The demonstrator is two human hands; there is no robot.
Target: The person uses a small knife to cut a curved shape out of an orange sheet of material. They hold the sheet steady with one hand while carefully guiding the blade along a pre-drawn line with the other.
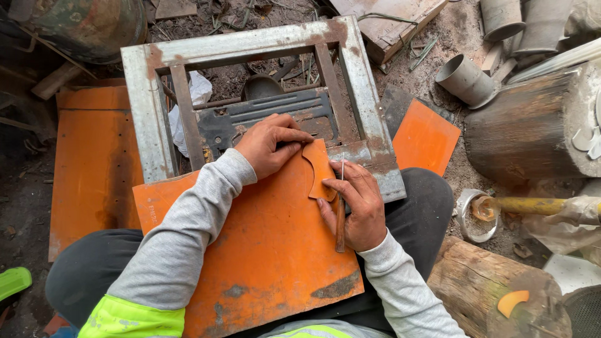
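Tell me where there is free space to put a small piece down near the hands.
The big orange sheet is bare toward the lap, below the right hand. The orange panel left of the metal frame is also bare. Around the cut template and left hand it is crowded.

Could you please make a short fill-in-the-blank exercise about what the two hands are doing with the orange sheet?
1. The left hand presses a small curved template onto the large ____ sheet.
2. The right hand holds a thin pointed tool with a ____ handle.
3. The sheet rests on the person's ____.
4. Beyond the sheet lies a rusty metal ____.

Missing words: orange; wooden; lap; frame
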